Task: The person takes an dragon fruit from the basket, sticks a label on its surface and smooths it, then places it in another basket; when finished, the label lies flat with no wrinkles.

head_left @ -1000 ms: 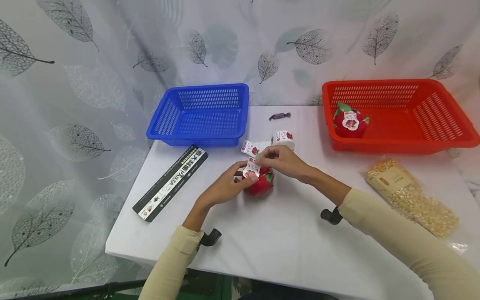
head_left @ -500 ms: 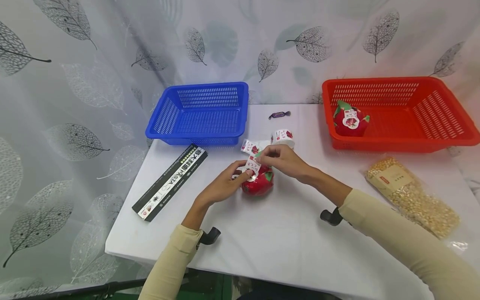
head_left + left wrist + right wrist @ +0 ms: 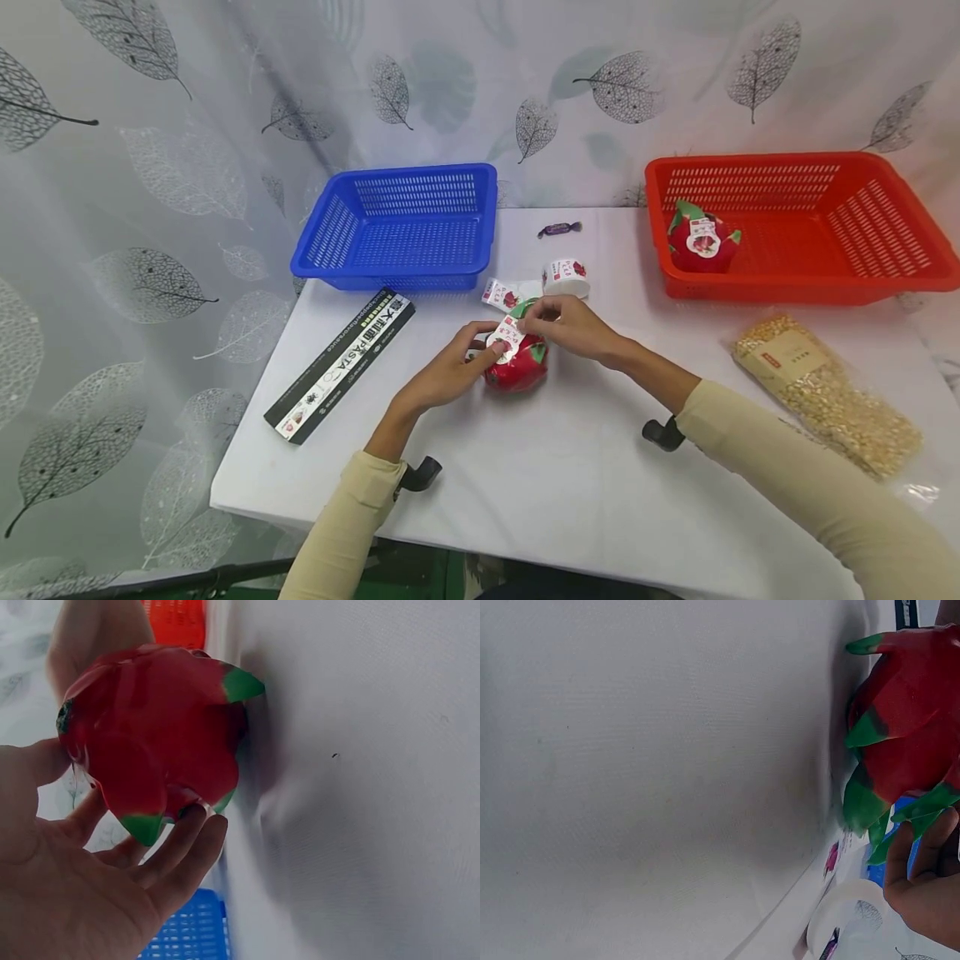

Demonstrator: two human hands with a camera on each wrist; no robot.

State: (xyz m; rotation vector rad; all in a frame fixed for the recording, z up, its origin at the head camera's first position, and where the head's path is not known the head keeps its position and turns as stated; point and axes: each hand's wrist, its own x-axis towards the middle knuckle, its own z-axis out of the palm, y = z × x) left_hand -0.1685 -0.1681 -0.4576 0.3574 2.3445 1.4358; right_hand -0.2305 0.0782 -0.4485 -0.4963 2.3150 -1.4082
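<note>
In the head view, a red dragon fruit (image 3: 517, 377) with green-tipped scales sits on the white table. My left hand (image 3: 448, 368) grips it from the left; the left wrist view shows the fingers (image 3: 196, 859) bent around its side. A white label sticker (image 3: 507, 335) with a printed fruit lies over its top, my left thumb pressing on the lower, round part. My right hand (image 3: 576, 327) pinches the label's upper edge, close by the fruit's green leaf tips (image 3: 926, 810). Behind the fruit are a roll of labels (image 3: 566, 279) and its loose strip (image 3: 504, 295).
A blue basket (image 3: 393, 275) stands back left. The red basket (image 3: 787, 287) at back right holds another labelled dragon fruit (image 3: 702, 239). Around the table lie a black pasta box (image 3: 341, 367), a purple wrapped candy (image 3: 559, 229) and a bag of corn kernels (image 3: 821, 392).
My left thumb has shifted up and left over the label, baring more of its printed part. My right fingertips have moved slightly down and right, with more green leaf showing behind them.
</note>
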